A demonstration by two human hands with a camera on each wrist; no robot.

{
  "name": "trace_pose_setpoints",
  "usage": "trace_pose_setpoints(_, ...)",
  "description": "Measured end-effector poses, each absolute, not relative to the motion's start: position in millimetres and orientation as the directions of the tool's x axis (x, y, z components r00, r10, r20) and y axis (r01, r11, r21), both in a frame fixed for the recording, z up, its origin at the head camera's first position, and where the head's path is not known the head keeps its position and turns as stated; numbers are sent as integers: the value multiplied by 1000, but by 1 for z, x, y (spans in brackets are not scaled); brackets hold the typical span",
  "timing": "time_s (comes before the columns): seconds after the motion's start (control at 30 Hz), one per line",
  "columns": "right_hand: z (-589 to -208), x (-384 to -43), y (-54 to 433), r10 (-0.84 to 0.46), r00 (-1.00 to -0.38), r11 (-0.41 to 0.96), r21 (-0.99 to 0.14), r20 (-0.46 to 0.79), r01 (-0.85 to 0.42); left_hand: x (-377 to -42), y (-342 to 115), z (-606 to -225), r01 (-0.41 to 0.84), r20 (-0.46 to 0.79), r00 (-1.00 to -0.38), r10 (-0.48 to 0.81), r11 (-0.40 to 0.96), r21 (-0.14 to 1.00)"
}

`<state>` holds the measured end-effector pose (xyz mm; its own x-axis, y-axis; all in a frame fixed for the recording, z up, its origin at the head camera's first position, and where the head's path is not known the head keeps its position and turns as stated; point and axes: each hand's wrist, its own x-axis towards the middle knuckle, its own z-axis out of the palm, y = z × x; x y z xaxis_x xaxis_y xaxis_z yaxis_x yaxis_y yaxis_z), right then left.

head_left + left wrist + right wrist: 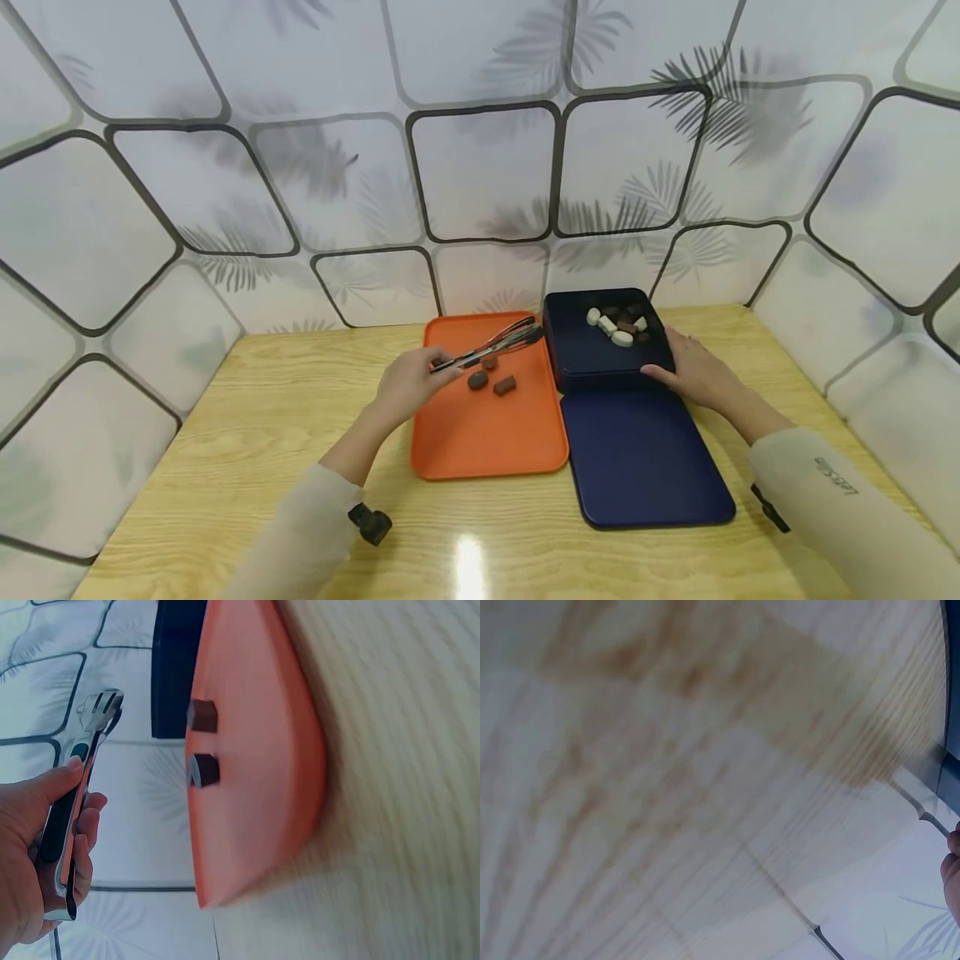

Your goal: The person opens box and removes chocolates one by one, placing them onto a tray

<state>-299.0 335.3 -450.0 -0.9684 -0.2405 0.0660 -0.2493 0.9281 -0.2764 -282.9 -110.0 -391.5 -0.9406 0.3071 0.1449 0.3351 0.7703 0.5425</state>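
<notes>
My left hand (408, 382) grips a pair of metal tongs (495, 343) with dark handle grips, fingers and thumb wrapped around the handles. The tong tips point right, above the orange tray (487, 442), and nothing shows between them. Below them lie a dark oval piece (477, 380) and brown blocks (505, 385) that look like chocolate. My right hand (701, 371) holds the front right corner of a navy box (577, 354), thumb at the front edge and fingers along the side. Inside the box are several white pieces (622, 338) and brown pieces (626, 327). The right wrist view barely shows that hand's fingers.
A flat navy lid or tray (645, 458) lies in front of the box, right of the orange tray. All rest on a light wooden table (300, 400). A patterned white curtain or sheet (480, 175) stands around the back and sides.
</notes>
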Motion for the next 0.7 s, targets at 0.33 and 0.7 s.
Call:
trace_pose_setpoints(0.33,-452,-300,335,-239,-969,928,-278,61,-247,-276,-141,-400,330,124,-942,311,798,504)
trace_pose_setpoints(0.7,-450,-299,334,-232,-971,931,-274,61,-239,-276,-148,-407,325,113,-945,308,831,452)
